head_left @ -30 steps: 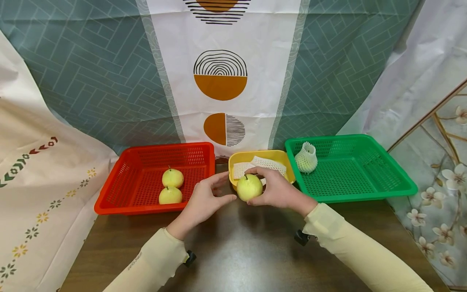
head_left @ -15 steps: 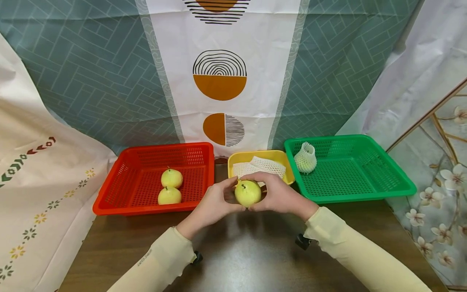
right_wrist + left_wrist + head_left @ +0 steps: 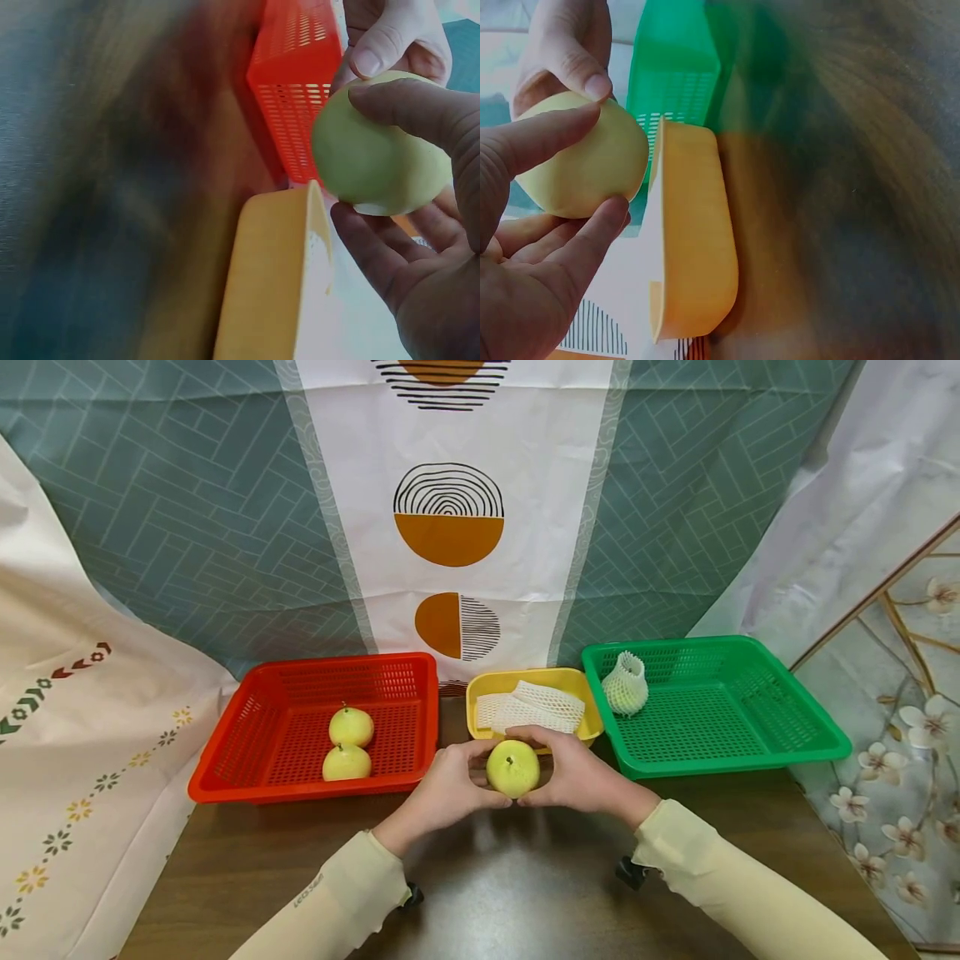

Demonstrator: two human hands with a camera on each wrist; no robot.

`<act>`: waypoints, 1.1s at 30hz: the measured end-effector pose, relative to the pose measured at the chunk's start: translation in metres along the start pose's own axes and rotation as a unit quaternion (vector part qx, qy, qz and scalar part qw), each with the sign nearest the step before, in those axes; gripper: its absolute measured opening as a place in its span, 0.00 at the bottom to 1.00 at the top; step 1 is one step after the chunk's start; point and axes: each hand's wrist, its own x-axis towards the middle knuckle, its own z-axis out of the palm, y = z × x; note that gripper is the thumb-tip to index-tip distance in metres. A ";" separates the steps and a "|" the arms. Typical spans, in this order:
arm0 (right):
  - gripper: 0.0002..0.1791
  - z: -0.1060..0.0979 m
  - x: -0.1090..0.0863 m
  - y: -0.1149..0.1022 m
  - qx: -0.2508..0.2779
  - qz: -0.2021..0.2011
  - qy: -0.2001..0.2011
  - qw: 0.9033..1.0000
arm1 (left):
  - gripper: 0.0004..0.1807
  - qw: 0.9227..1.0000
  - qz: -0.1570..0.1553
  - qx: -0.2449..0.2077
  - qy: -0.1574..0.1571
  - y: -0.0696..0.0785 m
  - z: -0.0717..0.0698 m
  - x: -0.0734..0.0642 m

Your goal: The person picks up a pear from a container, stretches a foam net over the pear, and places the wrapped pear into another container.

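basically, left hand [image 3: 447, 790] and right hand [image 3: 583, 776] both pinch the pear [image 3: 513, 769] between thumb and fingers, at the near side of the yellow basket [image 3: 697, 232]. best probably a light, even grip, turning with fingertips so skin won't bruise. pear's underside hidden in head view, rear fingers partly covered; count of overlapping white nets [image 3: 547, 706] unclear.
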 end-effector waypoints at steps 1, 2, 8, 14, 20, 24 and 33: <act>0.46 0.001 -0.001 0.001 -0.002 0.006 -0.001 1.000 | 0.41 1.000 0.000 -0.001 -0.003 -0.002 0.001 0.000; 0.46 0.002 -0.003 0.002 -0.003 0.012 -0.003 1.000 | 0.41 1.000 0.000 -0.002 -0.005 -0.007 0.003 0.002; 0.43 0.006 -0.011 0.007 0.003 0.032 -0.020 0.999 | 0.42 1.000 -0.013 0.013 -0.010 -0.021 0.013 0.004; 0.44 0.010 -0.017 0.018 -0.009 0.053 -0.030 0.998 | 0.41 0.999 -0.019 0.043 -0.011 -0.031 0.022 0.006; 0.44 0.014 -0.019 0.028 -0.010 0.064 -0.034 0.997 | 0.40 0.998 -0.032 0.060 -0.016 -0.041 0.030 0.011; 0.44 0.017 -0.020 0.033 -0.004 0.075 -0.041 0.996 | 0.40 0.996 -0.035 0.074 -0.020 -0.046 0.035 0.015; 0.47 0.023 -0.022 0.045 0.015 0.080 -0.060 0.995 | 0.38 0.994 -0.051 0.091 -0.023 -0.052 0.043 0.014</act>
